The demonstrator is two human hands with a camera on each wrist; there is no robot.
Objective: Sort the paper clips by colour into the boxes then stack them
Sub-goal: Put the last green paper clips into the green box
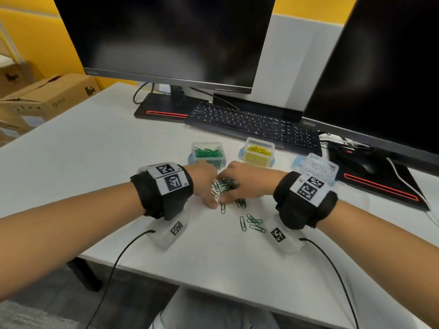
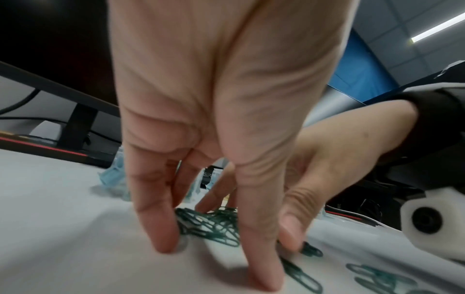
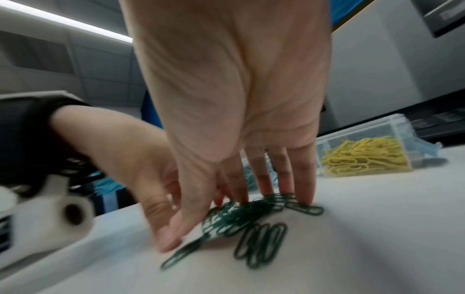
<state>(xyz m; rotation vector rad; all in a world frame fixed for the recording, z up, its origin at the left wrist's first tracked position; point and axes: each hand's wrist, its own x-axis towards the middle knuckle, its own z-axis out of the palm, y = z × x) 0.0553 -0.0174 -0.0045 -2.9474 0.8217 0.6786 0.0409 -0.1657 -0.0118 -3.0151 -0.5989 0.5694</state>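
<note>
A heap of green paper clips (image 1: 226,184) lies on the white table (image 1: 95,157) between my two hands. My left hand (image 1: 209,186) stands on its left, straight fingers and thumb pressing down on the table at the heap's edge (image 2: 214,224). My right hand (image 1: 240,184) stands opposite, its straight fingertips (image 3: 304,197) on the clips (image 3: 239,214). Neither hand holds a clip. More green clips (image 1: 251,223) lie loose nearer me. Behind stand three clear boxes: one with green clips (image 1: 208,153), one with yellow clips (image 1: 258,151), one with white clips (image 1: 319,166).
A black keyboard (image 1: 251,124) and two dark monitors (image 1: 166,39) stand behind the boxes. A black mouse mat with a mouse (image 1: 370,167) lies at the right. Cardboard boxes (image 1: 47,96) sit beyond the table's left edge. The table's front edge (image 1: 213,293) is close to me.
</note>
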